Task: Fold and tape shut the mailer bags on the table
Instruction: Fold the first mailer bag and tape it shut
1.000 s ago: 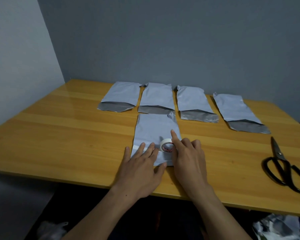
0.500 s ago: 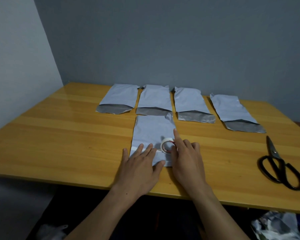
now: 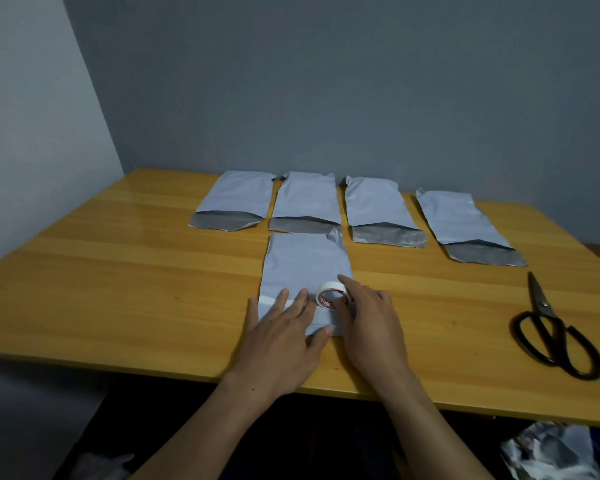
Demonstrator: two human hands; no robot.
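One bag [image 3: 302, 261] lies apart from the rest at about 6 o'clock on the table [image 3: 118, 271], right in front of the person, its near end folded over. The left hand [image 3: 284, 337] presses flat on that fold, fingers straight and spread. Just at its 3 o'clock, the right hand [image 3: 371, 323] holds the roll of tape [image 3: 331, 295] upright on the bag, forefinger laid over the top of the roll. The thumb is hidden, so the exact grip is unclear. A pale strip of tape [image 3: 266, 300] shows at the bag's left edge, running toward the roll, so this seal looks half laid and uncut. The scissors [image 3: 555, 337] lie untouched at 4 o'clock. The row of four bags [image 3: 305, 199] at 12 o'clock is unfolded, with the grey mouths open toward the person. Most of the job remains.
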